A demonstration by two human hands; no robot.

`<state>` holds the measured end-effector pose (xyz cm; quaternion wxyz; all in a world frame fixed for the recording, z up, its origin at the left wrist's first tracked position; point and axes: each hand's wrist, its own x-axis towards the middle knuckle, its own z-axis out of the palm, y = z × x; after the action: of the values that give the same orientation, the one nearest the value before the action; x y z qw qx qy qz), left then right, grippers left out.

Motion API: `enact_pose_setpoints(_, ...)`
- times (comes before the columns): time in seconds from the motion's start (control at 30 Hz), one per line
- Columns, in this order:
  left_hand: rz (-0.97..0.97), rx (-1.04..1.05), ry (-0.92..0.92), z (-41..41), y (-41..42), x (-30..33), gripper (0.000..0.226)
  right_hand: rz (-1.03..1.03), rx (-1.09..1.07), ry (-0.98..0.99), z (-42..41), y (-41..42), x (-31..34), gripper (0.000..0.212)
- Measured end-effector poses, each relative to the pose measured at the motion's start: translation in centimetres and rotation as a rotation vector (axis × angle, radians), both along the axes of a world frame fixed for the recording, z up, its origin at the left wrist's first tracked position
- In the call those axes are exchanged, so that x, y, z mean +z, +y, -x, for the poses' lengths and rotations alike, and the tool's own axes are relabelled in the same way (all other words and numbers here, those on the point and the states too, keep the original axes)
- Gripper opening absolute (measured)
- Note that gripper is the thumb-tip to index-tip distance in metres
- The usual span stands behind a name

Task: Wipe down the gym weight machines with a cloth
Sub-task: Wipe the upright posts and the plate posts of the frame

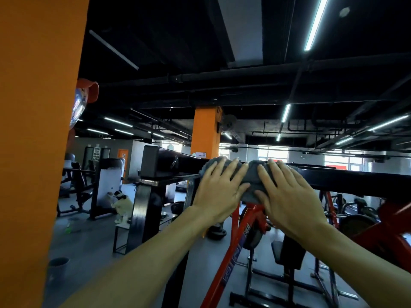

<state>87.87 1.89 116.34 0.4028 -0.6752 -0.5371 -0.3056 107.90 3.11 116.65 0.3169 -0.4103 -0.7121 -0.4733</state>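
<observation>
**Both hands flat on the cloth atop the black beam**

At the centre of the frame a grey cloth [249, 172] lies draped over the top black beam [347, 177] of a weight machine. The left hand [219, 192] and right hand [287, 196] press it side by side, fingers straight and spread, gripping nothing; the cloth bunches up between and ahead of the fingertips, and a fold hangs down below the thumbs.

The beam runs on bare to the right edge of the frame and left to a black padded block [153, 161]. An orange pillar [33, 130] fills the left side of the frame, close by.

The palms hide the cloth's middle. The red frame [235, 252] below is partly covered by the forearms and cut off at the bottom edge. A figure [121, 202] crouched at lower left is too blurred to read.
</observation>
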Motion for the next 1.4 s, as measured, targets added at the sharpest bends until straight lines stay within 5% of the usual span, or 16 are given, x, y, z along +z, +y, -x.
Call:
enact_pose_setpoints(0.13,0.074,0.042,0.023,0.5,-0.3,0.7,0.059,-0.019,-0.02,0.098,1.5,0.1,-0.8,0.058)
enact_pose_setpoints(0.3,0.235,0.244,-0.098,4.8,-1.3,1.7,0.068,0.102,-0.055,-0.03,9.4,-0.3,1.0,0.085)
enact_pose_setpoints(0.53,0.202,0.359,-0.077,6.5,-0.7,1.5,0.066,-0.086,0.037,-0.026,12.4,2.0,0.6,0.05)
enact_pose_setpoints(0.8,-0.072,0.189,0.111,2.3,0.1,-0.3,0.059,-0.289,0.067,-0.027,5.0,3.3,-0.6,0.04)
enact_pose_setpoints(1.03,-0.152,0.092,0.19,-7.8,0.6,0.4,0.065,-0.27,0.018,-0.045,-6.3,2.1,-0.2,0.04)
enact_pose_setpoints(1.4,-0.106,-0.202,0.245,-24.6,1.3,1.2,0.066,-0.13,-0.194,0.063,-24.1,-1.0,-0.6,0.074)
